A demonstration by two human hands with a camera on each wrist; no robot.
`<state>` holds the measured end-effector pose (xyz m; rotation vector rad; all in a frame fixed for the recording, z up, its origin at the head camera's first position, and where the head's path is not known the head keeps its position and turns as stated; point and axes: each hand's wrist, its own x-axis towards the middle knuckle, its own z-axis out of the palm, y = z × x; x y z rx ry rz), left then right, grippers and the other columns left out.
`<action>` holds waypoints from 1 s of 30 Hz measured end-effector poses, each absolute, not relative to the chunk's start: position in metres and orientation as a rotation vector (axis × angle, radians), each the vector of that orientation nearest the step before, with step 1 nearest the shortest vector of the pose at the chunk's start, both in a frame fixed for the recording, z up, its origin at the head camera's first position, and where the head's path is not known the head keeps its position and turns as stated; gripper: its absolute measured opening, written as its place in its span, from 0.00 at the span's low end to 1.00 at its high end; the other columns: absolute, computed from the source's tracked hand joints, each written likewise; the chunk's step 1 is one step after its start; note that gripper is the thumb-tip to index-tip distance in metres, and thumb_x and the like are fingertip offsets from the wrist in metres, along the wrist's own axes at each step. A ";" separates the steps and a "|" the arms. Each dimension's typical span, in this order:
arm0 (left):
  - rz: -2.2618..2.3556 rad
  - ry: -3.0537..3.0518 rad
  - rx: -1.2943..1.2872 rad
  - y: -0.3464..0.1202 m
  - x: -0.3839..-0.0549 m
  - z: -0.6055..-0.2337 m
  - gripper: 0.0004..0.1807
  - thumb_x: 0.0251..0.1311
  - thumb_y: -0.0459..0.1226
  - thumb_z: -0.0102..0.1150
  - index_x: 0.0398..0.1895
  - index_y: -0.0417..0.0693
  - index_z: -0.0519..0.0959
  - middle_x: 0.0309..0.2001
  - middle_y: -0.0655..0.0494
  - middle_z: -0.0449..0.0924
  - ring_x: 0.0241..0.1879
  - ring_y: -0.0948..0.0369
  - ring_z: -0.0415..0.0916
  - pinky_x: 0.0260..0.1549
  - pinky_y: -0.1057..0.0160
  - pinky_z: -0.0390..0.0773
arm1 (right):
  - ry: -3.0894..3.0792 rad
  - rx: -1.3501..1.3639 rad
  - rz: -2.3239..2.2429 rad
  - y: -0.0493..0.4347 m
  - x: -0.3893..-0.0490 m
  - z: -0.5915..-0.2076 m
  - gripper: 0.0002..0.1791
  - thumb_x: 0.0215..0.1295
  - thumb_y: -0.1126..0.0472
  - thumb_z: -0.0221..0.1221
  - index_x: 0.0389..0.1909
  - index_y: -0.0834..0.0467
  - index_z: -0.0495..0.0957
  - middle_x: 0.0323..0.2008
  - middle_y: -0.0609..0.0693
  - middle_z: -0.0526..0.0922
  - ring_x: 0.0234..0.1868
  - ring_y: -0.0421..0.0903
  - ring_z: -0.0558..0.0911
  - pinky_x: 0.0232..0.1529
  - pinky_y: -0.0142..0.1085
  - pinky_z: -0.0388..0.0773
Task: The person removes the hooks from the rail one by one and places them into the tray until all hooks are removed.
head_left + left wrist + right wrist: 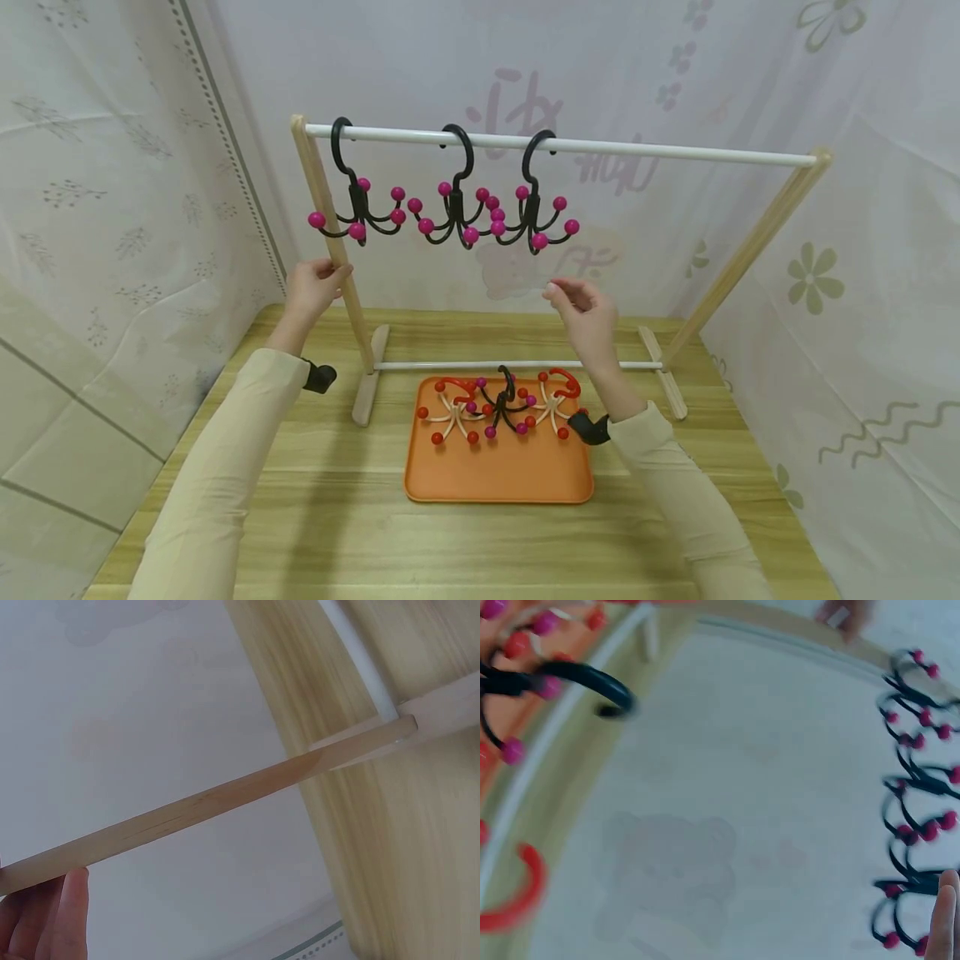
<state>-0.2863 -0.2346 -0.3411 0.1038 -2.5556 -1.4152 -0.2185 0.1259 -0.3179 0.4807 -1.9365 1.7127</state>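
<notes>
Black hangers (457, 207) hang vertically, hooks (469, 156) uppermost; the left hand (310, 287) grips an upright post (355, 312), the right hand (589, 318) curls loosely, empty.

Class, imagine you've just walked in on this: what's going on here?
A person is working at a small hanging stand with bare hands. The left hand grips the stand's left post, while the right hand is raised below the top rail and appears to hold nothing. Three black hangers with pink balls hang from that rail, towards its left end. Another black hanger and two pale, red-hooked ones lie on the orange tray.
</notes>
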 end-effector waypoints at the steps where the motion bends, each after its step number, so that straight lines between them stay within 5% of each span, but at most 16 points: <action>1: -1.413 -2.556 0.105 -0.235 -0.287 -0.341 0.22 0.61 0.43 0.49 0.49 0.32 0.72 0.46 0.37 0.73 0.44 0.50 0.72 0.37 0.65 0.77 | -1.920 0.467 1.689 0.127 -0.220 -0.312 0.09 0.56 0.71 0.58 0.35 0.74 0.75 0.29 0.63 0.80 0.30 0.41 0.79 0.32 0.28 0.76; 11: -1.401 -2.556 0.101 -0.234 -0.286 -0.339 0.22 0.61 0.43 0.49 0.48 0.32 0.73 0.45 0.37 0.74 0.44 0.50 0.72 0.36 0.66 0.77 | -2.030 0.387 1.531 0.134 -0.249 -0.258 0.14 0.56 0.63 0.60 0.39 0.69 0.77 0.37 0.56 0.80 0.36 0.41 0.78 0.37 0.30 0.76; 30: -1.412 -2.547 0.102 -0.233 -0.285 -0.339 0.20 0.61 0.41 0.49 0.47 0.31 0.73 0.44 0.36 0.74 0.42 0.50 0.73 0.31 0.72 0.77 | -2.305 0.390 1.395 0.112 -0.302 -0.237 0.24 0.58 0.52 0.58 0.56 0.54 0.70 0.52 0.43 0.72 0.50 0.40 0.70 0.52 0.30 0.66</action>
